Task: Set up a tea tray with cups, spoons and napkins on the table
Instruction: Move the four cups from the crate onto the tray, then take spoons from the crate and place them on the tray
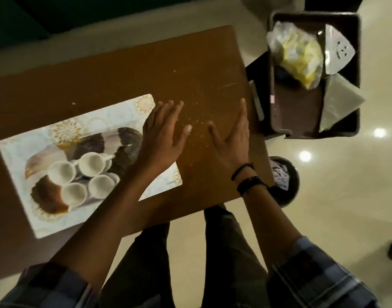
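Observation:
A pale patterned mat (26, 152) lies on the left of the brown table (146, 70). On it rests an oval tray (46, 196) with brown and purple marbling, holding several white cups (91, 163) clustered together. My left hand (161, 138) hovers open over the tray's right end and the mat's edge, fingers spread. To its right, my right hand (230, 143) is open above the bare tabletop, palm down. Neither hand holds anything. No spoons are visible.
Crumbs (197, 114) dot the tabletop near my hands. Right of the table stands a dark bin (350, 74) holding a yellow-white plastic bag (297, 54) and folded white napkins (339, 101). Below it on the floor sits a round black container (288, 183).

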Demonstrator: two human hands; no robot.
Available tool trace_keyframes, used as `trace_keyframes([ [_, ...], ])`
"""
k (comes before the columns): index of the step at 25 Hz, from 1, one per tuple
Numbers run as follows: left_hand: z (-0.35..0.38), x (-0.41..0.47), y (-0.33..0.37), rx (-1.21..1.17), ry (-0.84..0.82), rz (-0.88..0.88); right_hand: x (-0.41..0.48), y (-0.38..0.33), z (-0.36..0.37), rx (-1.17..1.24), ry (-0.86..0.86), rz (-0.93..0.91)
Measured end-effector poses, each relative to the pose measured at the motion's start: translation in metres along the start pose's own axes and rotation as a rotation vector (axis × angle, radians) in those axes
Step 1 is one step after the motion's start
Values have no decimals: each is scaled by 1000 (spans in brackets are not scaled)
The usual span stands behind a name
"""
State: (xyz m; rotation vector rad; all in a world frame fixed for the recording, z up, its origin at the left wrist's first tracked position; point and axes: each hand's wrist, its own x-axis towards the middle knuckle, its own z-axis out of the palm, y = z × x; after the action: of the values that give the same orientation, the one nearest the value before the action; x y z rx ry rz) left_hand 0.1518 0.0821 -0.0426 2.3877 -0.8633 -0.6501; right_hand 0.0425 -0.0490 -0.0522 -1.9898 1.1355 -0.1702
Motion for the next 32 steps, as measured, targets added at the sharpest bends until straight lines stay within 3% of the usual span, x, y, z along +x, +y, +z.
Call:
trace_keyframes([
  [6,65,55,95,-64,-186,63,52,85,-97,106,186,283],
  [12,144,106,163,-199,-387,-191,117,183,-191,95,415,423],
  [14,171,125,174,-284,-400,-295,143,217,-218,14,407,502],
  [16,191,143,181,-413,-370,-372,164,239,-234,80,353,579],
  [19,207,162,186,-482,-314,-432,184,254,-244,292,247,654],
  [24,192,158,181,-552,-268,-458,186,247,-245,411,273,650],
  [28,158,124,143,-600,-237,-482,155,225,-214,472,245,646],
  [32,117,68,82,-652,-208,-612,110,185,-158,431,198,625],
])
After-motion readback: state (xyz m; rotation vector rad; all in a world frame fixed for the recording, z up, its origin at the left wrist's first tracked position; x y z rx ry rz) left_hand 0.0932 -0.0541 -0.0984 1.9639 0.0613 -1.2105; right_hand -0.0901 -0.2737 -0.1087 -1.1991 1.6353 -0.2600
